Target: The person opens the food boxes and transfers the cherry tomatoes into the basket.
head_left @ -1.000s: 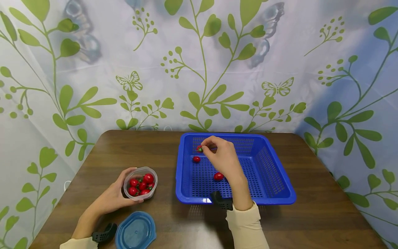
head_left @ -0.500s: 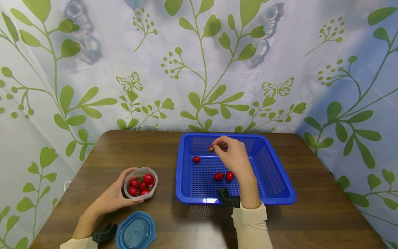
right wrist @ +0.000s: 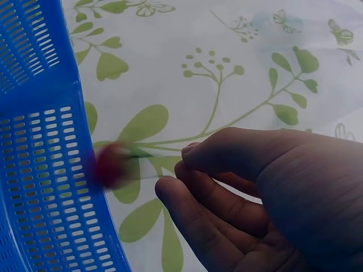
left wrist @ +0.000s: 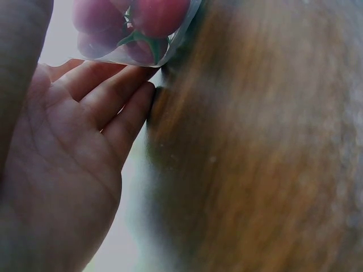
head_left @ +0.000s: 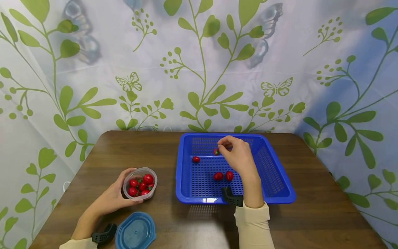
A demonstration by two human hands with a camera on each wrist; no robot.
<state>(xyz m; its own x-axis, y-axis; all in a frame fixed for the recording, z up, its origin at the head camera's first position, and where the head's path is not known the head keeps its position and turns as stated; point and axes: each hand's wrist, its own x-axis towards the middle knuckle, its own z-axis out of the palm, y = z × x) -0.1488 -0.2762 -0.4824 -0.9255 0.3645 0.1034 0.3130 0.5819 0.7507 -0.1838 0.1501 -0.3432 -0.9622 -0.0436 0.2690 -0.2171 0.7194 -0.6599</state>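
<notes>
My left hand (head_left: 116,193) grips a clear plastic container (head_left: 152,196) on the table, thumb and fingers on opposite sides. Several red cherry tomatoes (head_left: 142,186) with green stems lie inside it. My right hand (head_left: 238,155) is over the blue plastic basket (head_left: 179,173), its thumb and fingertips parted. Just off those fingertips a cherry tomato (right wrist: 113,165) shows blurred in mid-air in the right wrist view, with a gap between it and the fingers (right wrist: 190,209). On the basket floor lie a tomato (head_left: 196,159) at the left and two more (head_left: 218,176) near the front.
A blue lid (head_left: 135,231) lies on the wooden table (head_left: 317,193) in front of the container. Behind the table hangs a leaf-patterned cloth (head_left: 149,52). The basket has raised, slotted walls.
My right hand has moved right within the basket and let go of the tomato, which is now below the fingertips. My left hand and the container have stayed put.
</notes>
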